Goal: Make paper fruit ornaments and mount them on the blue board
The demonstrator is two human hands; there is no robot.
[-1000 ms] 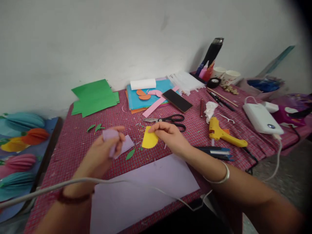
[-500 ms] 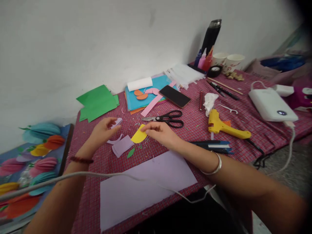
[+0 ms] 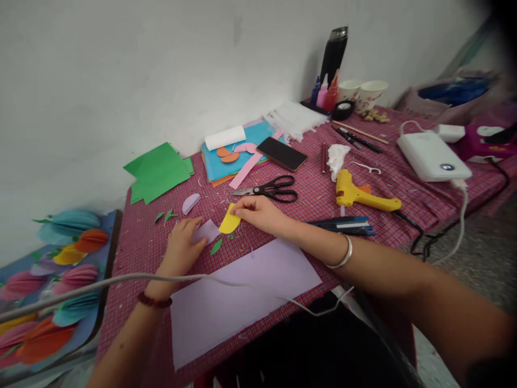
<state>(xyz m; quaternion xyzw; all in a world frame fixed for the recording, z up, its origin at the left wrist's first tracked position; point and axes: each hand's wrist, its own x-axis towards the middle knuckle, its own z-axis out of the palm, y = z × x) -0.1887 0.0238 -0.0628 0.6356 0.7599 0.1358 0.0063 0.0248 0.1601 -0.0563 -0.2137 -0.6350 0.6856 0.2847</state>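
Note:
The thumb and fingers of my right hand [image 3: 260, 214] pinch the edge of a yellow paper half-circle [image 3: 228, 220] just above the cloth. My left hand [image 3: 182, 247] is at the left end of a small lilac paper piece [image 3: 208, 231], fingers apart and curved over it. Whether the fingertips press on the paper is hard to see. Beyond that hand lies a lilac paper half-circle [image 3: 191, 203]. Small green paper leaves [image 3: 169, 215] rest left of it, and a single green leaf [image 3: 216, 246] is near the yellow piece. Black-handled scissors [image 3: 274, 188] lie beyond my right hand.
A large lilac sheet [image 3: 246, 296] covers the table's near side, with a white cable [image 3: 189, 277] crossing above it. A yellow glue gun [image 3: 365, 196], stapler-like blue tool [image 3: 347, 225], phone [image 3: 281, 153], green sheets [image 3: 159, 172] and white power bank [image 3: 434, 156] lie around.
My left hand has let go of the lilac half-circle, leaving it on the cloth, and moved nearer to the small lilac piece. My right hand still holds the yellow half-circle. The view has shifted slightly.

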